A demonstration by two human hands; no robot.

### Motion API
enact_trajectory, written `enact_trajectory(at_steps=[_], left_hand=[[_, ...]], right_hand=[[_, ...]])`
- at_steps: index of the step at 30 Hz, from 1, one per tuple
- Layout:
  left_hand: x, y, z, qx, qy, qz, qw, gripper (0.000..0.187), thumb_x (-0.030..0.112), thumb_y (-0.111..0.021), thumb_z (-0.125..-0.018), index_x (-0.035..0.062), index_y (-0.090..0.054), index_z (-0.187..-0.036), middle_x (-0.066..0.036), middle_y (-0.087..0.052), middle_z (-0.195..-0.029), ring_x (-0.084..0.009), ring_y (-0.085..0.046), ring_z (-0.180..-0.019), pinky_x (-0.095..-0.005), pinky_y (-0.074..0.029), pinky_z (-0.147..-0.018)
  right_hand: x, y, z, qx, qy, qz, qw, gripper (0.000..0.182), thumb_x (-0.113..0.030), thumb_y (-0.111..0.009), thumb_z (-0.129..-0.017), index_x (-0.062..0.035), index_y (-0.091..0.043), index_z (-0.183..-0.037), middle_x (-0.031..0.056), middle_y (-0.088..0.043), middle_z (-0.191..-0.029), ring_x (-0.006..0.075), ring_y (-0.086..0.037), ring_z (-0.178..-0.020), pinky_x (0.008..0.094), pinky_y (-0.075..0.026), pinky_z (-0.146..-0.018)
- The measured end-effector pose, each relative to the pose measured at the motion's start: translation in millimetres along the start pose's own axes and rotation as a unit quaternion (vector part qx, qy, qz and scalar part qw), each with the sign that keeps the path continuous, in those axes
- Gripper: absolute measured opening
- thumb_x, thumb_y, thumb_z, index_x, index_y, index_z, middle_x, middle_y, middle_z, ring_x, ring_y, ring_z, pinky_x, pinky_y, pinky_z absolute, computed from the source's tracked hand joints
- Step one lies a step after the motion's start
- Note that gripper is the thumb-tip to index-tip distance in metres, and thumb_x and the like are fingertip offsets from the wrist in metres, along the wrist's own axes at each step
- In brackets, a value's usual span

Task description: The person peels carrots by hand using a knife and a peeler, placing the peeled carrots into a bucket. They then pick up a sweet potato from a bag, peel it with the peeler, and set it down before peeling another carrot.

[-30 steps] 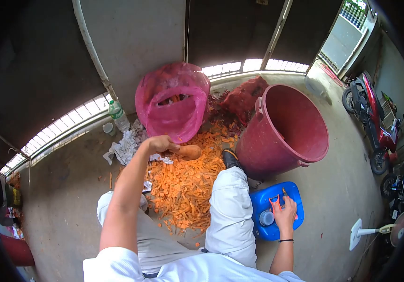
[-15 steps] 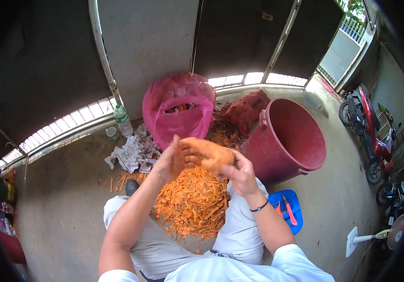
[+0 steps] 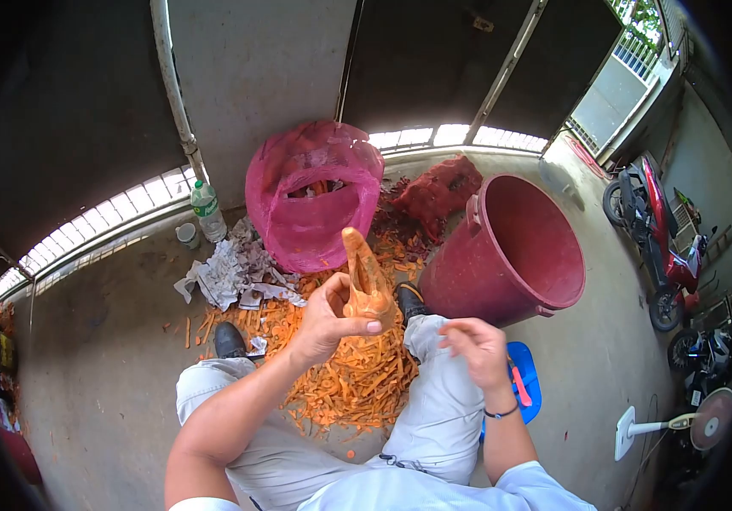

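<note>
A forked orange carrot (image 3: 368, 285) stands upright in my left hand (image 3: 325, 324), whose fingers and thumb are closed round its thick lower end. My right hand (image 3: 475, 347) is apart from the carrot, above my right knee; its fingers are loosely bent and hold nothing. Below both hands, between my legs, lies a heap of orange peel strips (image 3: 353, 383). Close to my right hand is a blue tray (image 3: 530, 362), partly covered by my wrist and leg, with a pink-handled tool (image 3: 521, 387) in it.
A large dark red bin (image 3: 502, 264) stands tilted ahead on the right. Next to it are a pink plastic bag (image 3: 311, 230) and a red mesh sack (image 3: 438, 196). Crumpled paper (image 3: 238, 268), a bottle (image 3: 207, 211) and a cup (image 3: 187, 235) lie left. A fan (image 3: 711, 419) and motorbikes (image 3: 660, 247) are far right.
Both hands were on the carrot, which lay sideways. Now the right hand has let go and moved down and right; the left hand holds the carrot upright.
</note>
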State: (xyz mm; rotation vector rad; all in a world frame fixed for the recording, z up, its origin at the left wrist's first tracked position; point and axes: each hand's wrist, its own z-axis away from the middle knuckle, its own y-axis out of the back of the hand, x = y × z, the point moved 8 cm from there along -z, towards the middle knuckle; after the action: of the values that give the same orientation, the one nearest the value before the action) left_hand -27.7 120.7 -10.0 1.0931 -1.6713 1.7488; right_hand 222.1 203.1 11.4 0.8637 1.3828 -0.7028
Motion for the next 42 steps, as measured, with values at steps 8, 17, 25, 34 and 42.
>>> enact_trajectory(at_steps=[8, 17, 25, 34, 42], left_hand=[[20, -7, 5, -0.038, 0.017, -0.066, 0.997, 0.091, -0.001, -0.094, -0.064, -0.0031, -0.051, -0.144, -0.007, -0.064, -0.133, -0.0174, -0.062, -0.121, -0.0363, -0.047, -0.11], [-24, -15, 12, -0.053, 0.169, -0.033, 0.984, 0.08, 0.005, -0.092, -0.067, -0.0004, -0.058, -0.139, -0.003, -0.067, -0.121, -0.0149, -0.064, -0.113, -0.0336, -0.047, -0.106], [-56, -28, 26, -0.07, 0.268, -0.006, 0.961, 0.065, 0.012, -0.088, -0.074, -0.0042, -0.063, -0.131, -0.008, -0.071, -0.117, -0.0151, -0.067, -0.108, -0.0313, -0.049, -0.101], [-63, -23, 25, -0.101, 0.265, -0.037, 0.958, 0.068, 0.016, -0.09, -0.074, -0.0034, -0.063, -0.133, -0.006, -0.071, -0.117, -0.0129, -0.067, -0.105, -0.0294, -0.051, -0.096], [-62, -21, 17, -0.095, 0.245, -0.043, 0.964, 0.079, 0.017, -0.092, -0.072, -0.0009, -0.057, -0.14, -0.007, -0.068, -0.125, -0.0144, -0.064, -0.114, -0.0321, -0.047, -0.105]], right_hand=[[105, 158, 69, 0.163, -0.069, 0.521, 0.835, 0.034, -0.022, -0.079, -0.089, 0.0049, -0.071, -0.108, 0.0208, -0.075, -0.096, 0.031, -0.074, -0.084, 0.039, -0.057, -0.077], [88, 112, 74, 0.234, -0.031, 0.214, 0.948, 0.022, -0.01, -0.079, -0.092, 0.0061, -0.07, -0.104, 0.0063, -0.073, -0.091, 0.0098, -0.067, -0.08, 0.0254, -0.055, -0.074], [1, -8, -16, 0.071, 0.013, 0.067, 0.995, 0.029, -0.016, -0.08, -0.092, 0.008, -0.07, -0.107, 0.0078, -0.074, -0.086, 0.0074, -0.066, -0.075, 0.0239, -0.053, -0.066], [12, -47, -40, -0.09, -0.125, 0.032, 0.988, 0.03, -0.018, -0.074, -0.097, 0.0041, -0.069, -0.117, 0.0026, -0.073, -0.078, 0.004, -0.065, -0.07, 0.0213, -0.053, -0.058], [16, -45, -46, -0.072, -0.069, -0.073, 0.992, 0.032, -0.019, -0.07, -0.101, 0.0028, -0.066, -0.123, 0.0062, -0.075, -0.092, 0.0087, -0.071, -0.077, 0.0221, -0.056, -0.059]])
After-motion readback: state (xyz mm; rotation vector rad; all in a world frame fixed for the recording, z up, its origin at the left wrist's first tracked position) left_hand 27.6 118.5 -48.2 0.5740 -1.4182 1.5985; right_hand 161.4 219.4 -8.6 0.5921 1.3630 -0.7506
